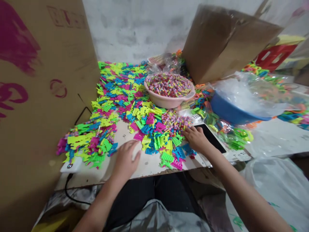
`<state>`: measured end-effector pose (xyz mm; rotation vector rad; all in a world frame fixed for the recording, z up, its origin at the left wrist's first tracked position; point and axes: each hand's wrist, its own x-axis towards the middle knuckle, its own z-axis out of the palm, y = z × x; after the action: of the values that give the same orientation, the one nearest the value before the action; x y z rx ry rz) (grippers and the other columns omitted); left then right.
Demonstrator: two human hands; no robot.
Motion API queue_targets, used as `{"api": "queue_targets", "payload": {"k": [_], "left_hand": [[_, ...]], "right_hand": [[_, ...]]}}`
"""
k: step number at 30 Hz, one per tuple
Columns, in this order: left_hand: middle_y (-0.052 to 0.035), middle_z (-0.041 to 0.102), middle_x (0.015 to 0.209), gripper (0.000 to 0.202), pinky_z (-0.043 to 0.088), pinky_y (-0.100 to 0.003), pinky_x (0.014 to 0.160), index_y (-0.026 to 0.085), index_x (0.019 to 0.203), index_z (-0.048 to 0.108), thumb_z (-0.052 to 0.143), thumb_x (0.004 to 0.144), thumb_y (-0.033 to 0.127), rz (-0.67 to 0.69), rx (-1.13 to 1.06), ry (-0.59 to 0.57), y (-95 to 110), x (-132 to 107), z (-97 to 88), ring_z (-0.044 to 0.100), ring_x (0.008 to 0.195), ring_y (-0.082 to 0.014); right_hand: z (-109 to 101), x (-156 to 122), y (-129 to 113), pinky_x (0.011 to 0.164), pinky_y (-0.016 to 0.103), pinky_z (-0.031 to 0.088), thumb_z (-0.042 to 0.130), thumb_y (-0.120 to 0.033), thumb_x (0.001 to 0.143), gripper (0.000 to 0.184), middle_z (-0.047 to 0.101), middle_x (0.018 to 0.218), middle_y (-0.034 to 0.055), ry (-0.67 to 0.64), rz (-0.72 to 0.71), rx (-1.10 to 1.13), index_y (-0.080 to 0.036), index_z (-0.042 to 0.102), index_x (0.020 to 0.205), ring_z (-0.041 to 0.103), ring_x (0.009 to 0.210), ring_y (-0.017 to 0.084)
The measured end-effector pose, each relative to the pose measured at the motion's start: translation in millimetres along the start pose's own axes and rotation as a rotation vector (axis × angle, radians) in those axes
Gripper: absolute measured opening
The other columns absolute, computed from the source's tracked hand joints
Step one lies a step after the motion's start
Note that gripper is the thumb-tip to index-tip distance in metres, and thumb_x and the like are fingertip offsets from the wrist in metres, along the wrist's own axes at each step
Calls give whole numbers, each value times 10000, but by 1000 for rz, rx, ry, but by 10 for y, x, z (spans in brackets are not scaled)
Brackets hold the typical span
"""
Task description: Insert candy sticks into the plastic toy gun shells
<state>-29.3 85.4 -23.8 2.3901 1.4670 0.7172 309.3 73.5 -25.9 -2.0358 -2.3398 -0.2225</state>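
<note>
My left hand [126,159] hovers low over bare white tabletop at the near edge of the loose heap, thumb apart from the fingers, holding nothing visible. My right hand [196,139] is at the right edge of the heap, its fingers bent down beside a small pile of short, striped, wrapped pieces [177,121]. What its fingertips hold, if anything, is hidden. Between the hands lie bright plastic pieces [156,137] with ribbed parts, in pink, blue, green and yellow. Behind them stands a pink basin [166,101] full of the same small wrapped pieces.
A large cardboard box [48,96] walls off the left. Another box [224,42] leans at the back right. Beside my right forearm lies a black flat panel [210,138]. A blue basin [231,109] holds clear plastic bags. A black cable [70,190] hangs at the table's front left.
</note>
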Motion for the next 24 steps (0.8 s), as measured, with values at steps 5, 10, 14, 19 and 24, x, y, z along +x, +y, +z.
{"api": "queue_targets", "payload": {"k": [5, 10, 14, 19, 24], "left_hand": [[-128, 690, 989, 248, 423, -445, 946, 179, 965, 650, 663, 831, 387, -231, -207, -99, 490, 219, 439, 606, 1045, -324], [-30, 654, 722, 133, 424, -321, 749, 217, 700, 563, 654, 789, 253, -364, -417, -84, 385, 274, 386, 615, 769, -224], [-14, 644, 674, 192, 440, -287, 675, 213, 728, 528, 585, 831, 365, -431, -537, -93, 231, 133, 244, 626, 707, -195], [-1, 673, 729, 380, 500, -270, 716, 182, 789, 560, 800, 653, 444, -600, -1101, -213, 363, -106, 103, 642, 714, -157], [-43, 750, 975, 494, 525, -270, 762, 183, 987, 666, 908, 573, 301, -729, -1463, -314, 517, -249, 14, 678, 884, -186]], "right_hand": [[-105, -199, 120, 818, 401, 324, 482, -157, 904, 125, 687, 844, 129, 148, 52, 83, -146, 606, 923, 593, 875, 273], [-150, -578, 41, 688, 317, 448, 501, -337, 950, 159, 663, 834, 62, 331, 168, 535, -194, 565, 977, 614, 731, 196], [-78, -833, -439, 649, 288, 513, 762, -475, 783, 327, 648, 803, 19, 385, 381, 1374, -213, 568, 805, 621, 706, 171], [-94, -897, -1236, 739, 326, 563, 783, -449, 784, 281, 728, 859, 36, 193, 320, 1739, -210, 642, 836, 685, 779, 186], [-143, -858, -1633, 853, 345, 547, 613, -412, 938, 256, 736, 1004, 67, 340, 246, 1458, -252, 726, 1103, 686, 936, 201]]}}
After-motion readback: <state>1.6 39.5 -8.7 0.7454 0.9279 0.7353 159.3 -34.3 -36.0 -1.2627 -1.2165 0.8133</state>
